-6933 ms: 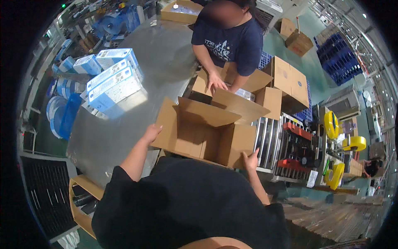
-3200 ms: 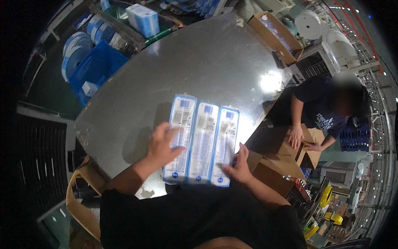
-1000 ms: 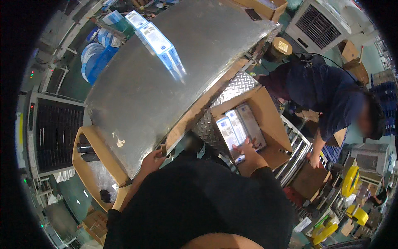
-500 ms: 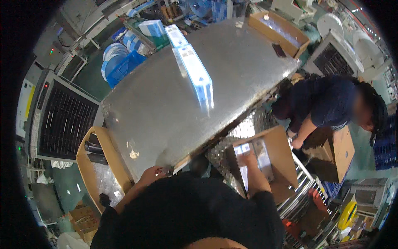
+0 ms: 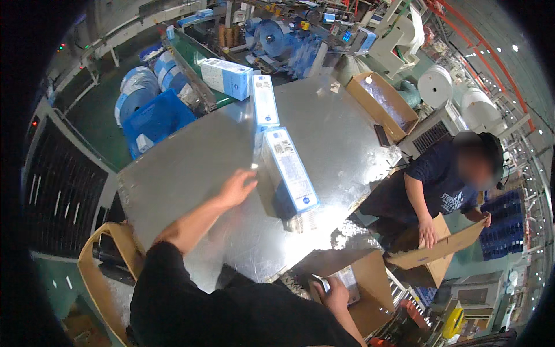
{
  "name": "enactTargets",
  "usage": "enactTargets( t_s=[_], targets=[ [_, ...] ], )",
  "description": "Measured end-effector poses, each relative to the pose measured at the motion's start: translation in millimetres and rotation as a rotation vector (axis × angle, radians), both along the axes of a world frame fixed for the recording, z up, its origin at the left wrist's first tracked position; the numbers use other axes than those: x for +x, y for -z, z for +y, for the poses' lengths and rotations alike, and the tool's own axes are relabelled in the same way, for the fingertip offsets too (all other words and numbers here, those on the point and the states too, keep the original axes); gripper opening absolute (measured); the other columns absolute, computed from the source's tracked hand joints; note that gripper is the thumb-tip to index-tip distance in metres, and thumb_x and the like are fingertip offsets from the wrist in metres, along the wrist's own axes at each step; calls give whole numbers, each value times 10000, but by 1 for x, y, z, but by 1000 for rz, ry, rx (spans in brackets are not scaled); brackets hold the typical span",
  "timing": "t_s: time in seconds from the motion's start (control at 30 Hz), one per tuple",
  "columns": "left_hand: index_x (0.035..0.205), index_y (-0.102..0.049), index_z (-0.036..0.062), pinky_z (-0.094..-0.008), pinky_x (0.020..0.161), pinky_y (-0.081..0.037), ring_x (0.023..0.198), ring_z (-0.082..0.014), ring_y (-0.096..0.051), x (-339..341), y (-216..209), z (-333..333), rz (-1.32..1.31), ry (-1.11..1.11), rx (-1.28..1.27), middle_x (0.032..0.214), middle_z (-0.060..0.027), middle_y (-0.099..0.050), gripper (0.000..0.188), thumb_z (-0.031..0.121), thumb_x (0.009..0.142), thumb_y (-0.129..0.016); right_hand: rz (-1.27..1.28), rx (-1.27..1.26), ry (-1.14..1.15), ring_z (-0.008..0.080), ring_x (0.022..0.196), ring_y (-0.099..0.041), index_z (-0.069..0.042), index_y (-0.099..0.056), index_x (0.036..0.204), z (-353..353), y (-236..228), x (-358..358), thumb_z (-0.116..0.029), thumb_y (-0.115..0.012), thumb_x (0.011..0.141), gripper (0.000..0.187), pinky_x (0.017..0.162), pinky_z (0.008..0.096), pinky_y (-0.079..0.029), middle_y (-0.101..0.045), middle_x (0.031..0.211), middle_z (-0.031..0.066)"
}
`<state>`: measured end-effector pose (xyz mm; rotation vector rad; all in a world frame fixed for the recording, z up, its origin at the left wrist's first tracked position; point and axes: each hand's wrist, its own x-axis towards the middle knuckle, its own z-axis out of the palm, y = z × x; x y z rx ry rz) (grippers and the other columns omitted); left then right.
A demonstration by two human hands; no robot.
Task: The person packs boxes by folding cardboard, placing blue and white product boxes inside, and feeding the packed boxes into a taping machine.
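Note:
My left hand (image 5: 238, 186) reaches over the metal table (image 5: 191, 173), empty, its fingers apart. Just to its right lies a long blue-and-white box (image 5: 289, 169). A second such box (image 5: 265, 99) sits behind it, end to end. A third box (image 5: 226, 78) is farther back, at the end of a green conveyor. Low on the right, my right hand (image 5: 336, 292) is inside an open brown carton (image 5: 370, 289), closed on a blue-and-white box (image 5: 322, 284). Another pale box (image 5: 348, 280) stands beside it in the carton. My fingers partly hide the gripped box.
At the right a co-worker (image 5: 439, 179) handles the flaps of another carton (image 5: 445, 248). A phone (image 5: 382, 136) and a carton of clear plastic (image 5: 384, 104) are at the table's far right. An open carton (image 5: 95, 260) stands at the left, a blue crate (image 5: 159, 121) beyond the table.
My left hand has gone from the table's near edge out toward the boxes. My right hand stays in the carton. The view has shifted, and the co-worker has straightened up, holding the carton's flap.

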<state>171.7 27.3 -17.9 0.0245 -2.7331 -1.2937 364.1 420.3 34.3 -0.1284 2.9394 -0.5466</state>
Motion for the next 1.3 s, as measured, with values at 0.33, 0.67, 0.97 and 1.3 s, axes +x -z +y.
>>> enactTargets(
  t_s=[0.33,0.67,0.97,1.3],
  targets=[
    [1322,-536,334,-564,1056,-299,1352,-420,-267,-280,-34,-1,-44,-60,-567,1522,-129,-251,531,428,811,-644,139,161,-352,435,932,-616,-354,-484,1340,-138,12,-234,-387,-715,770,615,746,454,-524,-339,1427,261],
    [1409,-423,301,-618,1016,-320,1262,-475,-392,-173,-56,23,-204,379,-446,1454,-251,-274,660,515,813,-611,-117,106,91,539,1108,-507,-245,-276,1469,-146,9,-166,-468,-699,767,849,897,517,-481,-233,1388,383],
    [1235,-615,229,-695,1013,-288,1428,-429,-56,-270,-43,-40,-227,-79,-460,1495,-79,-329,583,638,827,-542,-3,-127,161,474,1169,-507,-243,-308,1471,-136,31,-248,-358,-764,685,917,953,443,-464,-228,1415,362],
    [1019,-701,130,-578,949,-413,1382,-314,-258,-2,-39,19,-43,535,-470,1436,-126,-368,371,440,819,-668,-53,-102,-159,470,1096,-549,-195,-196,1496,-91,25,-127,-302,-756,716,966,917,504,-479,-294,1367,329]
  ],
)
